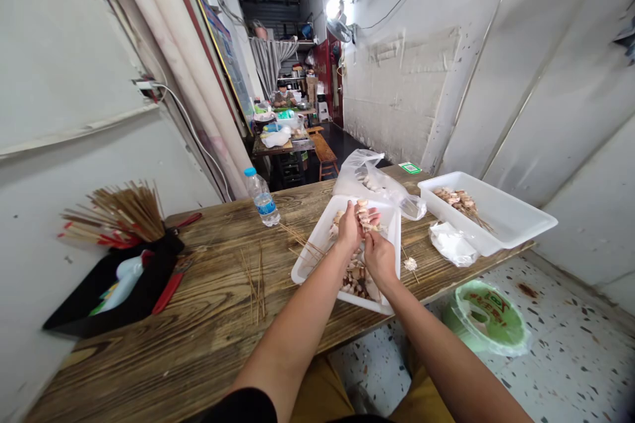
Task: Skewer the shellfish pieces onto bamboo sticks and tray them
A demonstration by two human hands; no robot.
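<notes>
Above a white tray [307,266] full of pale and dark meat pieces [358,281], both my hands are closed on one meat skewer [366,217]. My left hand [351,228] wraps round the threaded pale pieces from the left. Just below and to the right, my right hand [380,256] pinches the skewer's lower end, which its fingers mostly hide. Several bare bamboo sticks [302,239] lean over the tray's left rim. More loose sticks [258,284] lie on the wooden table [208,297].
A second white tray [516,215] holds finished-looking meat skewers [459,200]. Nearby are a plastic bag [364,178], a white packet [452,243] and a small pale piece [410,264]. A water bottle [262,198] stands behind; left is a black box [114,304], below right a green bin [486,320].
</notes>
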